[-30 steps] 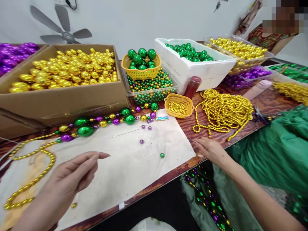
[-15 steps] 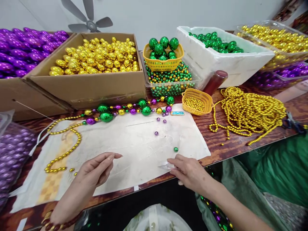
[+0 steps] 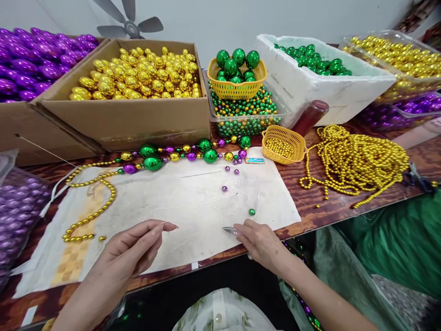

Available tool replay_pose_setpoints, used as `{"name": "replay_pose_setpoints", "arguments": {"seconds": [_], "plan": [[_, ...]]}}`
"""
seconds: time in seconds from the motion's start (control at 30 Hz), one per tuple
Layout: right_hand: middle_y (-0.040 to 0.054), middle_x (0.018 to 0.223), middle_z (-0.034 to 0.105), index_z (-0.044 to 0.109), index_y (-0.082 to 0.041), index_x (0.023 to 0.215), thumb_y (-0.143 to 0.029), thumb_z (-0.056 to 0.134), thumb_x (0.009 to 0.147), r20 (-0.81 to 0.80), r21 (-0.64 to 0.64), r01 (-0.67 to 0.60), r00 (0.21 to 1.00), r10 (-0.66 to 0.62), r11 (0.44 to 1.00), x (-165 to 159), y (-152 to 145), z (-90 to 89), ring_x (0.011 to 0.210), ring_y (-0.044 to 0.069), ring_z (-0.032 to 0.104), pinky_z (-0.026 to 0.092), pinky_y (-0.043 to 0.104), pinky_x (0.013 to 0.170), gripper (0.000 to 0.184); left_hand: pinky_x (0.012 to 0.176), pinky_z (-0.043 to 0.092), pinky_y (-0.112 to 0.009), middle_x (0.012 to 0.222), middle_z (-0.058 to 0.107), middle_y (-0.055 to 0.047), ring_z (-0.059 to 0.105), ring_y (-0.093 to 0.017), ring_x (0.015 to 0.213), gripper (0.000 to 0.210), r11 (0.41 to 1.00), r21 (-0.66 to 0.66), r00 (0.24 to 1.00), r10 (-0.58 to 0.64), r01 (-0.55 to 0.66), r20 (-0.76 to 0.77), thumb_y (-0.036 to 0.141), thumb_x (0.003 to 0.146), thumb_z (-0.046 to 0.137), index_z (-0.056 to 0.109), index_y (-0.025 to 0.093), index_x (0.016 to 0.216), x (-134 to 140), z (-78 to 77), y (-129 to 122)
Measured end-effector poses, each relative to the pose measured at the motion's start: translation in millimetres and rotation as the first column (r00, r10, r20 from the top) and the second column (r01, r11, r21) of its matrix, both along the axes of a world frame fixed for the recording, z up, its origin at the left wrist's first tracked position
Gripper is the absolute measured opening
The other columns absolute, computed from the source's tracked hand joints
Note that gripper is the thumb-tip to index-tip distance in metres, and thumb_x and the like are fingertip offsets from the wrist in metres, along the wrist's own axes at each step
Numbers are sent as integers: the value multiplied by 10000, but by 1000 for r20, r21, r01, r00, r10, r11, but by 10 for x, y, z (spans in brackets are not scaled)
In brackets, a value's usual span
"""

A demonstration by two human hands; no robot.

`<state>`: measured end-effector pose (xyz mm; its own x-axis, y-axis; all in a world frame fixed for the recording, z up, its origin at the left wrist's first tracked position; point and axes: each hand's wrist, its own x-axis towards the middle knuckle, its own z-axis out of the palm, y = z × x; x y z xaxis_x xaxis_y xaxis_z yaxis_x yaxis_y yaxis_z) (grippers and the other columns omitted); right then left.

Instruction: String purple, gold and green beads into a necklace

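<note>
My left hand (image 3: 138, 243) hovers over the white cloth (image 3: 193, 230), thumb and index finger pinched on what looks like a thin clear thread. A small tool with a pointed metal tip (image 3: 229, 229), like thread snips, is gripped in my right hand (image 3: 260, 241), its point facing left. Just beyond the right hand lies a green bead (image 3: 251, 212), and fine thread (image 3: 237, 209) trails over the cloth. Several small purple beads (image 3: 224, 188) lie farther back. Across the back edge runs a strung garland of green, purple and gold beads (image 3: 152, 162), with gold bead strands (image 3: 112, 193) at its left.
Behind stand a cardboard box of gold beads (image 3: 138, 115), a yellow basket of small gold beads (image 3: 284, 158) and a white foam box (image 3: 330, 96). A heap of gold strands (image 3: 361, 165) and scissors (image 3: 416, 177) lie right. A needle (image 3: 203, 174) rests on the cloth. Bagged purple beads (image 3: 20, 220) sit left.
My right hand has moved slightly left and up, turning the tool so its metal tip shows more clearly. My left hand stays pinched in nearly the same place; the view has shifted slightly.
</note>
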<state>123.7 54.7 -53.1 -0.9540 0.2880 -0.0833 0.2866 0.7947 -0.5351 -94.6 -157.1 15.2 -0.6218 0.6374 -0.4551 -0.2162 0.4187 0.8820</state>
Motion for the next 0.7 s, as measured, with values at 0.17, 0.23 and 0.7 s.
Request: {"name": "replay_pose_setpoints", "arguments": {"seconds": [0.17, 0.23, 0.7], "plan": [[28, 876, 607, 596, -215, 1203, -262, 443, 1001, -143, -37, 150, 978, -154, 988, 61, 331, -12, 800, 152, 614, 478, 242, 714, 258, 521, 333, -242, 584, 397, 31, 376, -130, 550, 368, 997, -77, 967, -43, 24, -253, 487, 888, 514, 648, 209, 1088, -334, -238, -127], [27, 920, 635, 577, -211, 1229, -285, 484, 984, -151, 53, 235, 963, -225, 971, 39, 611, 0, 831, 152, 624, 480, 240, 746, 273, 685, 438, -306, 736, 561, -26, 517, -185, 710, 374, 975, -216, 872, -154, 57, -465, 492, 883, 496, 650, 214, 1082, -487, -375, -126], [112, 1058, 645, 673, -208, 1089, -285, 573, 895, -123, 359, 383, 924, -363, 852, -343, 1684, -231, 978, 301, 543, 406, 402, 801, 232, 837, 379, -422, 983, 562, -71, 452, -248, 974, 305, 725, -394, 185, -577, 565, -795, 22, 806, 472, 609, 217, 997, 443, -710, 1027]]}}
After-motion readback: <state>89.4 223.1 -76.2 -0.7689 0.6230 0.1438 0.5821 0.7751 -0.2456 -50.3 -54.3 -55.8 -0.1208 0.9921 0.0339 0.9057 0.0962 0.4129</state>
